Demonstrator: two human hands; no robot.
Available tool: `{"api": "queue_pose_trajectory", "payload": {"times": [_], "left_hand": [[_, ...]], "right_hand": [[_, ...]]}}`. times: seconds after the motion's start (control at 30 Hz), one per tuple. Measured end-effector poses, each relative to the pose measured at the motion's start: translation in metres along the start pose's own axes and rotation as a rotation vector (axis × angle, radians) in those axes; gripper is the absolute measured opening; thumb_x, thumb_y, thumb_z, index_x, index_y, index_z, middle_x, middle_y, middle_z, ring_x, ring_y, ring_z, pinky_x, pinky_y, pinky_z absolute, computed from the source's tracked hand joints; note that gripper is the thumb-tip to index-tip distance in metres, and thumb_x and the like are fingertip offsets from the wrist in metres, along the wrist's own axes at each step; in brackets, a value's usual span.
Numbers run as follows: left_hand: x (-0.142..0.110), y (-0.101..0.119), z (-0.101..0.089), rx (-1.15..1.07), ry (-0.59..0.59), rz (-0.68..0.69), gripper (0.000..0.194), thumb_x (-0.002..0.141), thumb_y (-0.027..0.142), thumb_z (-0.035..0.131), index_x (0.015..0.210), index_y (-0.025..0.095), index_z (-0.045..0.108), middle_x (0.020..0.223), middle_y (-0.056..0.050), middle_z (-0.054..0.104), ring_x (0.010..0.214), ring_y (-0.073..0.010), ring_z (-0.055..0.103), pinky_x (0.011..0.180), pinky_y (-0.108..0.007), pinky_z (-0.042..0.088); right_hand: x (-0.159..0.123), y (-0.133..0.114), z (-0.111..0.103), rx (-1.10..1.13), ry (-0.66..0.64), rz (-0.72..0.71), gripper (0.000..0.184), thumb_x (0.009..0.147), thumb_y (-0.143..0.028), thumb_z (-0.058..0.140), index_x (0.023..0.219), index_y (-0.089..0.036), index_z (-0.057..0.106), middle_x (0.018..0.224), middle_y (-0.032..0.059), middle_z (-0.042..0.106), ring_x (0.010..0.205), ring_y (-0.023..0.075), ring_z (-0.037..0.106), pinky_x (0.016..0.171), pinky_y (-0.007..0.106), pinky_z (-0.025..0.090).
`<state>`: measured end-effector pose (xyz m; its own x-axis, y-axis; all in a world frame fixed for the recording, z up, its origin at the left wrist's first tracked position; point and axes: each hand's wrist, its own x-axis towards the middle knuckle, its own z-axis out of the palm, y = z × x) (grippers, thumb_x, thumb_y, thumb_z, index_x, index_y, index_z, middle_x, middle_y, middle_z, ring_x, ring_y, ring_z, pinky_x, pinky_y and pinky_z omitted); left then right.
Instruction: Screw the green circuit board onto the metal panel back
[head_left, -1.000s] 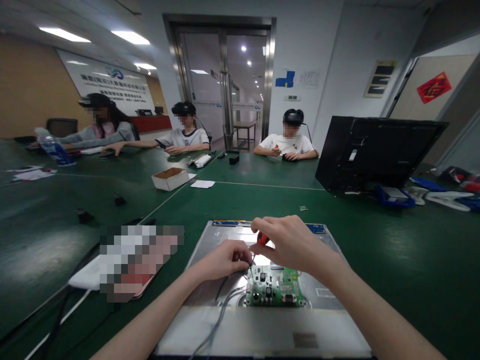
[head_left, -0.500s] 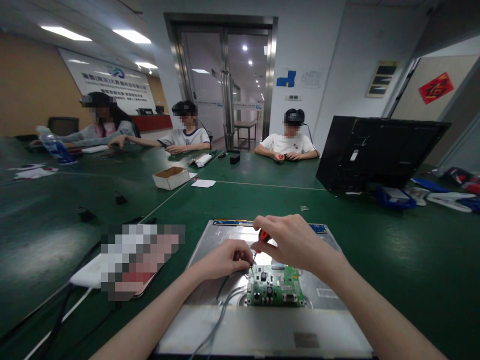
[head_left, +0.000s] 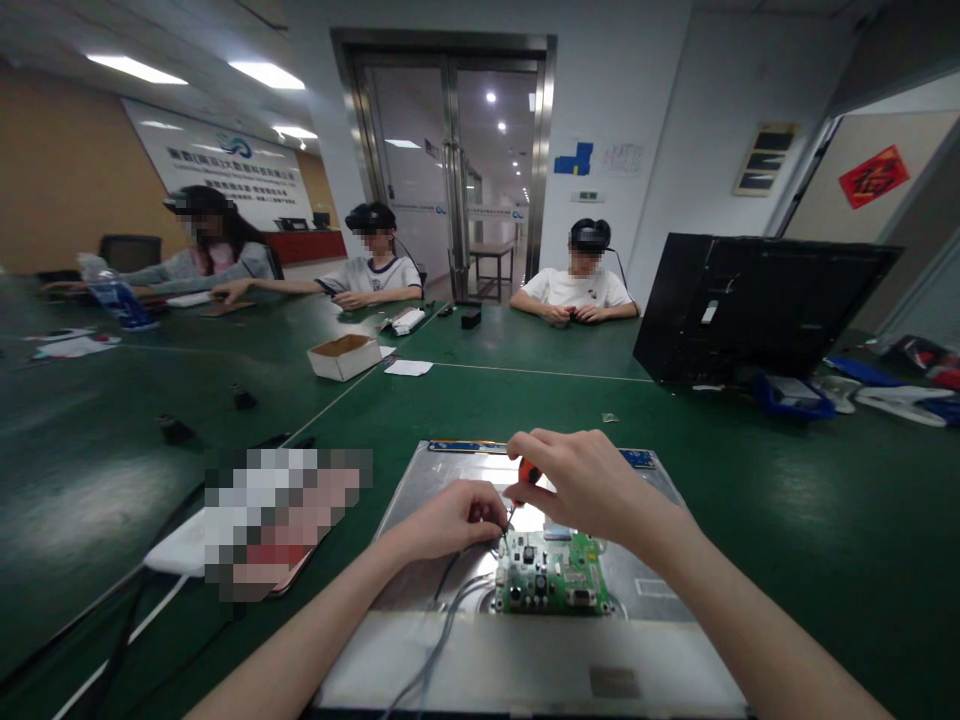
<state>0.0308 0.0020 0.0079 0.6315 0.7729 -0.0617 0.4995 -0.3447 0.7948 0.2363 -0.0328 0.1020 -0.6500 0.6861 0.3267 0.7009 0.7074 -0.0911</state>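
Observation:
A green circuit board (head_left: 553,580) lies on the metal back of a flat display panel (head_left: 652,660). My right hand (head_left: 589,482) is closed round the red-and-black handle of a screwdriver (head_left: 529,472), whose thin shaft points down at the board's far left corner. Beside that tip, my left hand (head_left: 461,518) has its fingers pinched together at the same corner. Whatever they hold is too small or hidden to make out. Grey cables (head_left: 444,640) run from the board's left side toward the panel's near edge.
Left of the panel lie a white object and a pink phone-like object (head_left: 296,560), partly blurred, among cables. An open cardboard box (head_left: 343,358) stands farther back. A large black monitor (head_left: 757,305) rises at the right beside a blue tray (head_left: 793,396). Several people sit across the green table (head_left: 795,500).
Both my hands keep their place at the board's corner, and the screwdriver handle looks slightly turned. Across the table, a person's hands have shifted a little.

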Motion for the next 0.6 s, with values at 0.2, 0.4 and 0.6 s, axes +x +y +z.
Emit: {"api": "queue_pose_trajectory", "payload": {"times": [0.2,0.4,0.6], "left_hand": [[0.0009,-0.0018,0.0001,0.003,0.008,0.011,0.007,0.070,0.015,0.061,0.076,0.017,0.065,0.066,0.003,0.057,0.062,-0.0132,0.050,0.059,-0.022,0.040],[-0.0003,-0.0020,0.0010,0.002,0.024,0.003,0.008,0.070,0.015,0.061,0.076,0.017,0.066,0.066,0.003,0.057,0.062,-0.0130,0.050,0.058,-0.022,0.039],[0.0004,-0.0029,0.0012,-0.001,0.013,0.004,0.009,0.070,0.015,0.061,0.077,0.017,0.066,0.065,0.003,0.058,0.063,-0.0137,0.051,0.059,-0.022,0.039]], "right_hand": [[-0.0041,-0.0005,-0.0031,0.071,0.024,-0.028,0.022,0.083,-0.022,0.057,0.105,-0.018,0.052,0.096,0.0028,0.065,0.070,0.0142,0.059,0.054,0.027,0.025],[-0.0032,0.0002,-0.0022,0.122,-0.001,-0.011,0.026,0.081,-0.015,0.053,0.107,-0.018,0.052,0.097,0.0023,0.066,0.070,0.0141,0.059,0.056,0.027,0.027],[-0.0011,-0.0008,-0.0012,-0.008,0.000,0.000,0.011,0.089,-0.029,0.057,0.095,-0.019,0.055,0.086,0.0005,0.066,0.065,0.0135,0.057,0.053,0.027,0.023]]}}
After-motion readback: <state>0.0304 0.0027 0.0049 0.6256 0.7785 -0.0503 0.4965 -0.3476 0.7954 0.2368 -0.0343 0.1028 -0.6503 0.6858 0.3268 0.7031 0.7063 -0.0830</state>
